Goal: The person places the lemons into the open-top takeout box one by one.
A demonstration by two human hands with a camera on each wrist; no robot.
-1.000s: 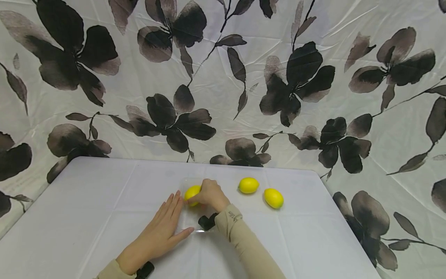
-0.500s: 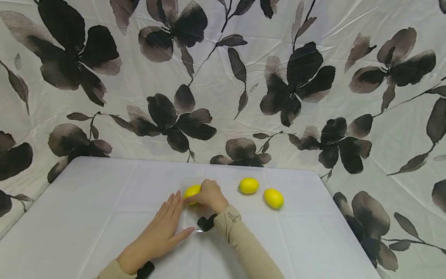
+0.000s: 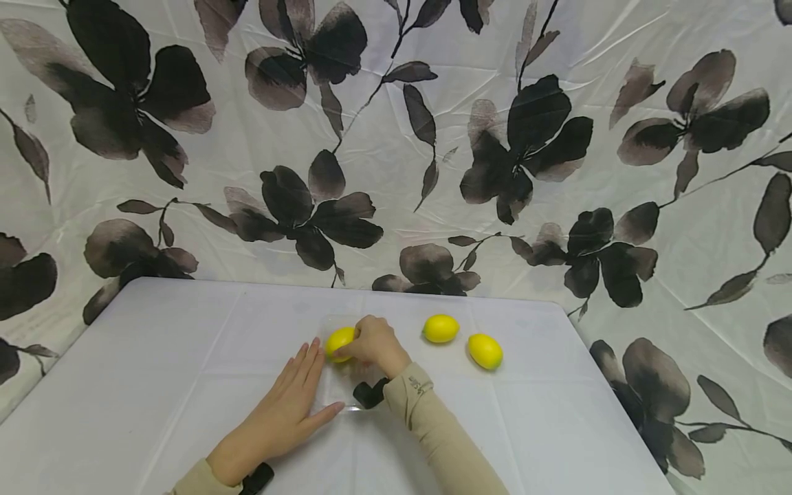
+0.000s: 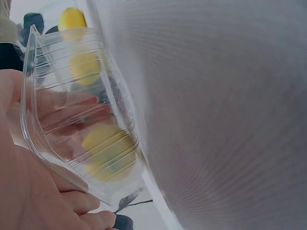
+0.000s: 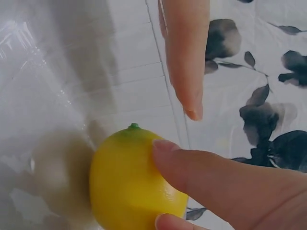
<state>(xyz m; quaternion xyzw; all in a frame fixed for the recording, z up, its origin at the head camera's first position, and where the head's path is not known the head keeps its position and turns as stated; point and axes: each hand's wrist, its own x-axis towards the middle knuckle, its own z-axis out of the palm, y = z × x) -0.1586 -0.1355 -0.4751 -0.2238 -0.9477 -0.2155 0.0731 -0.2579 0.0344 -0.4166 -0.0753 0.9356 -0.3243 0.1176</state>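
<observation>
A yellow lemon point(image 3: 339, 343) with a green stem tip sits inside a clear plastic box point(image 3: 337, 394). My right hand point(image 3: 379, 346) holds this lemon point(image 5: 129, 182), its thumb point(image 5: 192, 167) lying on the fruit's side. Along the left side of the box, my left hand point(image 3: 284, 405) rests with straight fingers. Seen from the left wrist, the ribbed wall of the box point(image 4: 81, 91) stands beside the left palm, and the lemon point(image 4: 109, 152) shows through it close to the right fingers.
Two more lemons lie to the right of the box, one farther back point(image 3: 441, 328) and one nearer point(image 3: 485, 351). All stand on a white-covered table point(image 3: 155, 364). Behind it hangs a cloth point(image 3: 396, 172) with dark flowers.
Both hands stay almost where they were. The right hand and the lemon in it have shifted only slightly, within the box.
</observation>
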